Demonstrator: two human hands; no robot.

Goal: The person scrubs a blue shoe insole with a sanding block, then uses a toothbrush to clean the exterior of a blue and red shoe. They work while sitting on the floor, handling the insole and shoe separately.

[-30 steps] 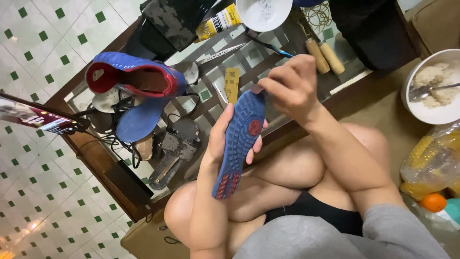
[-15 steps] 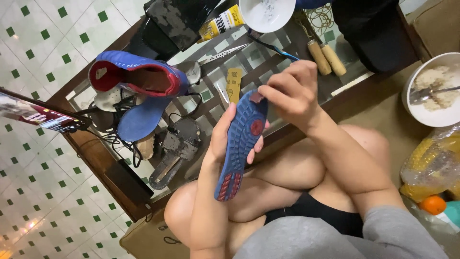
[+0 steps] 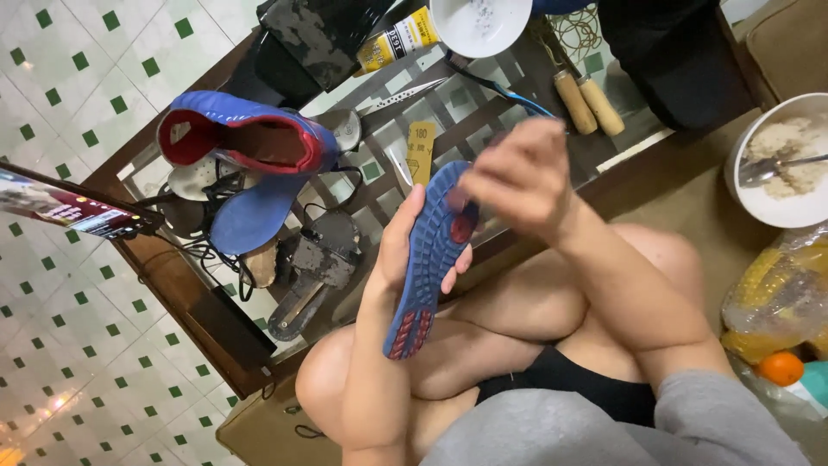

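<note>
Rubbing looks to be the step in hand: the left hand (image 3: 405,250) is clamped round the blue shoe sole (image 3: 429,259), tread up, over the knees, at six o'clock from the glass table (image 3: 483,112). The right hand (image 3: 517,177) presses on the sole's upper end; blur hides whether it pinches anything. Next stroke, by my judgement, calls for a steady grip below and even pressure, with the blue shoe upper (image 3: 246,142) at ten o'clock
</note>
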